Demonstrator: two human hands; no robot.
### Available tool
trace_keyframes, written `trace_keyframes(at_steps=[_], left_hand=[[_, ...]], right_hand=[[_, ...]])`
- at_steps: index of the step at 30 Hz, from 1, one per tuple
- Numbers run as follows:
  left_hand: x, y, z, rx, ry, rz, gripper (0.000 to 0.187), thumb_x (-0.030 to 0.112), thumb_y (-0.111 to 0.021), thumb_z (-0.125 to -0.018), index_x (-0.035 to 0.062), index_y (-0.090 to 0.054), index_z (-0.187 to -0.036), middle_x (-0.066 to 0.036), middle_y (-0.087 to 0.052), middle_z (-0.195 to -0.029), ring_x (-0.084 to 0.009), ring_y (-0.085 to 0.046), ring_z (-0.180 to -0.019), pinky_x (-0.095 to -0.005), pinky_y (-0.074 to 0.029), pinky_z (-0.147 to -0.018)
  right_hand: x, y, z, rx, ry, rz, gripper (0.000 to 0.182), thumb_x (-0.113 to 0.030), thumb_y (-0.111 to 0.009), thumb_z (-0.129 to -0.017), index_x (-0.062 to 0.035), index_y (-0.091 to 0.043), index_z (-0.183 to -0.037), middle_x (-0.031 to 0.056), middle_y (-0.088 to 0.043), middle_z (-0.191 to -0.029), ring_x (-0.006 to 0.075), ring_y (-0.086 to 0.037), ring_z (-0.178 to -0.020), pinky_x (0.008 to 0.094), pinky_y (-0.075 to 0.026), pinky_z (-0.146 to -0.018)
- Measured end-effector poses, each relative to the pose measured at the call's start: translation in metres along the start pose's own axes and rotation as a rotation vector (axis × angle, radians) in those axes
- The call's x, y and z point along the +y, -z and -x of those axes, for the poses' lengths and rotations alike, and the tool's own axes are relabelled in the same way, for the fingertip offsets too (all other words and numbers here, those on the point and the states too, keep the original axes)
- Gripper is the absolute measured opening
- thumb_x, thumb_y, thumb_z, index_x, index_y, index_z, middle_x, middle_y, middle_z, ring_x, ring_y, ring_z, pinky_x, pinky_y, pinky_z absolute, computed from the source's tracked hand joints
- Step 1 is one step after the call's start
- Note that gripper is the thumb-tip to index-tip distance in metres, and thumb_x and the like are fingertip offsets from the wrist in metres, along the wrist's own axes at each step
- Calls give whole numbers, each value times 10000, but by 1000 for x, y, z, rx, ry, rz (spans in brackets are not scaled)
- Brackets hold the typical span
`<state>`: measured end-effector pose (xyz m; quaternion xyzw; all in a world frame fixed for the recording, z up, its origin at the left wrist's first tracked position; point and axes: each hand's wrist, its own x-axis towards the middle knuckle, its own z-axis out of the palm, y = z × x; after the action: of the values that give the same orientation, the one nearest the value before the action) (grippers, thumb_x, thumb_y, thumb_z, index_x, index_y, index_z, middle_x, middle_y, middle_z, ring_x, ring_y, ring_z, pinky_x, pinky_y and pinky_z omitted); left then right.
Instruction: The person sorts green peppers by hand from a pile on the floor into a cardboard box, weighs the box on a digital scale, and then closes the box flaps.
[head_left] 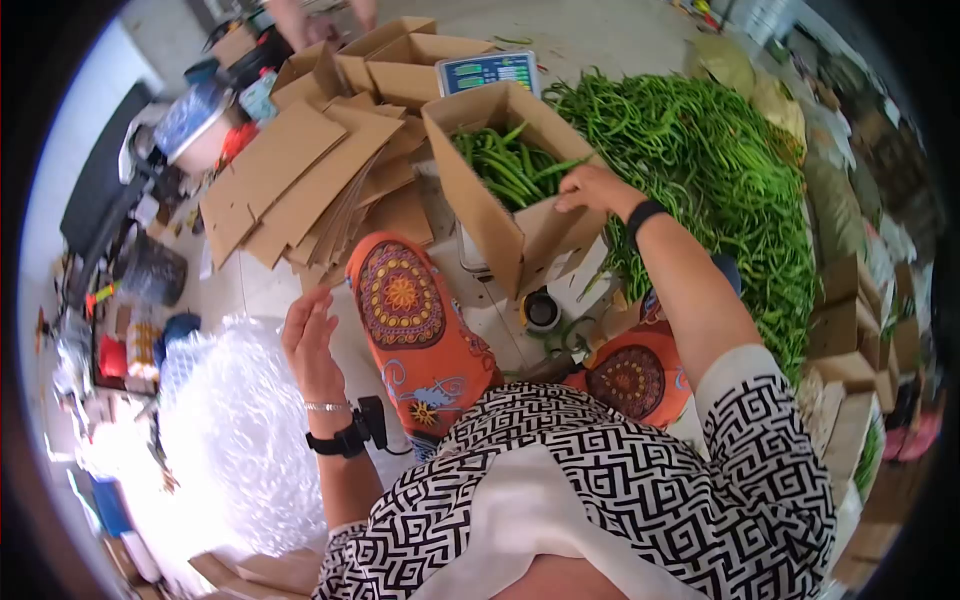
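Observation:
In the head view, an open cardboard box (475, 215) stands in front of me, partly filled with long green chili peppers (505, 165). My right hand (592, 190) is at the box's right near rim, its fingers curled over the cardboard edge, close to a pepper that pokes up there. A digital scale (487, 72) shows its display just behind the box. My left hand (311, 327) hovers by my knee with nothing in it, fingers stretched out, left of the box.
A large heap of green peppers (700, 170) covers the floor on the right. Flattened cardboard sheets (275, 180) are stacked to the left, with more open boxes (420, 60) behind. A roll of tape (541, 311) lies between my knees. Clear plastic wrap (235, 430) bulges at left. Another person's arms (290, 18) show at the top.

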<state>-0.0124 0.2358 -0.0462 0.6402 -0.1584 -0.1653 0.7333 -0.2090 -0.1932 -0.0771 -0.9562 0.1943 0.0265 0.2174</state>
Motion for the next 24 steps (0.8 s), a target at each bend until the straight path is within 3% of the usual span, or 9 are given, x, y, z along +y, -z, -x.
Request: trace_keyframes(at_steps=[5, 9, 11, 12, 16, 19, 23, 24], left_hand=[[17, -22, 3, -39, -66, -116, 251, 163, -515, -884, 34, -601, -1082, -46, -604, -1094, -147, -533, -1063, -269, -385, -850], [36, -48, -1, -141, -162, -185, 276, 129, -484, -912, 7, -555, -1148, -89, -594, -1124, -166, -532, -1093, -267, -420, -855], [45, -71, -2, -330, -216, -177, 276, 114, -484, -911, -5, -547, -1152, -100, -594, -1113, -156, -534, -1091, -240, -425, -833], [50, -87, 2, -389, -159, -72, 267, 101, -500, -902, -8, -555, -1138, -93, -596, -1102, -132, -552, -1014, -213, -426, -806], [36, -131, 0, -453, -70, -238, 239, 90, -542, -877, 0, -587, -1094, -45, -603, -1065, -98, -542, -849, -200, -430, -760], [3, -157, -11, -587, -209, -416, 256, 88, -550, -862, -4, -587, -1098, -50, -608, -1009, -122, -558, -916, -248, -451, -778], [-26, -202, -3, -649, -282, -649, 265, 104, -563, -851, 26, -596, -1101, -74, -606, -1075, -126, -562, -926, -246, -441, -799], [-36, -213, -2, -664, -389, -743, 291, 127, -579, -843, 31, -589, -1117, -97, -601, -1098, -158, -566, -967, -262, -434, -837]], right_hand=[[-7, -8, -10, -34, -4, 62, 326, -349, -674, -760, -45, -641, -876, 121, -638, -825, 278, -595, -773, 379, -448, -686], [-5, 0, 6, -14, 34, -139, 310, -339, -641, -797, -53, -649, -916, 114, -638, -832, 257, -599, -790, 359, -456, -704], [4, 18, 20, 435, 102, -239, 272, -323, -641, -815, -90, -650, -955, 93, -642, -818, 278, -602, -748, 389, -470, -715], [4, 37, 37, 499, 71, -254, 272, -316, -626, -831, -75, -649, -956, 78, -650, -828, 251, -608, -759, 363, -473, -729], [15, 92, 129, 798, 76, -544, 264, -264, -593, -872, -29, -644, -981, 54, -671, -863, 145, -620, -825, 278, -473, -780], [39, 94, 202, 984, 38, -731, 263, -225, -580, -889, -8, -639, -1024, 72, -676, -883, 143, -628, -852, 268, -474, -799], [59, 74, 289, 1243, -271, -797, 257, -211, -567, -901, -23, -640, -1061, 72, -676, -910, 147, -632, -867, 283, -473, -815], [68, 64, 303, 1319, -321, -799, 255, -214, -566, -903, -31, -642, -1062, 69, -676, -908, 148, -634, -866, 286, -472, -813]])
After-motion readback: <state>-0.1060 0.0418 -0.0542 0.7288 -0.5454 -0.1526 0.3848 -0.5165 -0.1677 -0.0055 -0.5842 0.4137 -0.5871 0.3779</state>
